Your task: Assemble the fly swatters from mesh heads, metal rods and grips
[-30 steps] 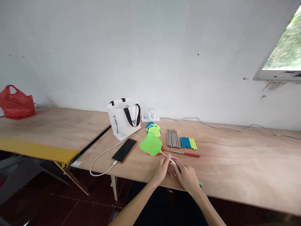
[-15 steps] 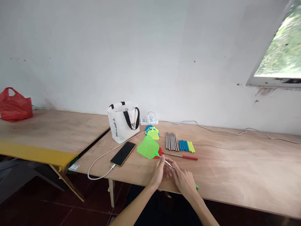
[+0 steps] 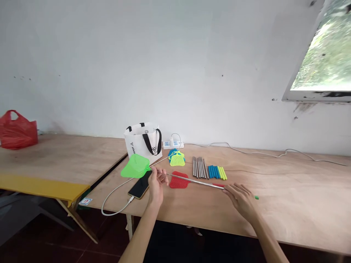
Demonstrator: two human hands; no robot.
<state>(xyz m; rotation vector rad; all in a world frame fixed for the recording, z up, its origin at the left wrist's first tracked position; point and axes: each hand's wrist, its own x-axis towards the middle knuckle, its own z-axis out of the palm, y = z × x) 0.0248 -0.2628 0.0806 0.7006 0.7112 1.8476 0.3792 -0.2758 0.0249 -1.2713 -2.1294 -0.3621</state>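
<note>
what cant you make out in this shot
All in the head view:
- Green swatter handle: under the right hand, only its tip shows; grip unclear.
- Phone: far end hidden by swatter head and left hand.
- Bag print: too small to read.
- Window: cut off by the right edge.

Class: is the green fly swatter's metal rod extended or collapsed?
Extended: the green fly swatter has its thin rod stretched between the left hand, near its head, and the right hand, at its grip.
</note>
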